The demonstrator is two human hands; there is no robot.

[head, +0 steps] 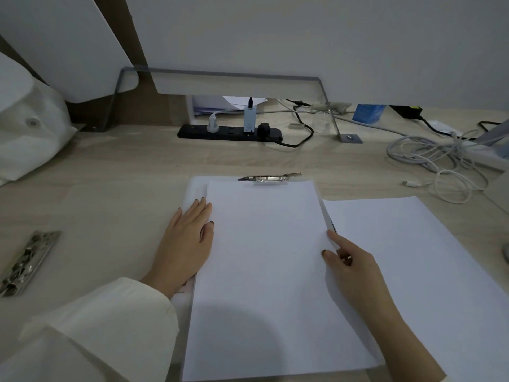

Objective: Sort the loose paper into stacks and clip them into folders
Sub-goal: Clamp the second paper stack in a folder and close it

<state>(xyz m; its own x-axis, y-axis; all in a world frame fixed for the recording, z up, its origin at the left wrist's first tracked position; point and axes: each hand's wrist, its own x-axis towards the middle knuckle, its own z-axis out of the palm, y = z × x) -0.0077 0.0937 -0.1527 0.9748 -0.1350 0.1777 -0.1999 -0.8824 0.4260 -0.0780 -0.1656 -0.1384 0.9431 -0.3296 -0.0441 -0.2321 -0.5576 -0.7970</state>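
Pale wooden desk (115,172), grey wall (330,37)

Dim, bluish light; rounded head shadow on paper (261,271); edges bowed.

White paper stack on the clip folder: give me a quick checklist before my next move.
1. Top edge of the white paper stack reaches the silver metal clip: ok.
2. Clip clamped on the sheets: cannot tell.
3. Left hand rests flat on the pale folder, beside the stack: ok.
4. Right hand pinches the stack's right edge: ok.
5. Stack centred on the folder: not ok, folder margin shows on the left only.
6. Second white paper pile lies to the right, clear of the clip: ok.
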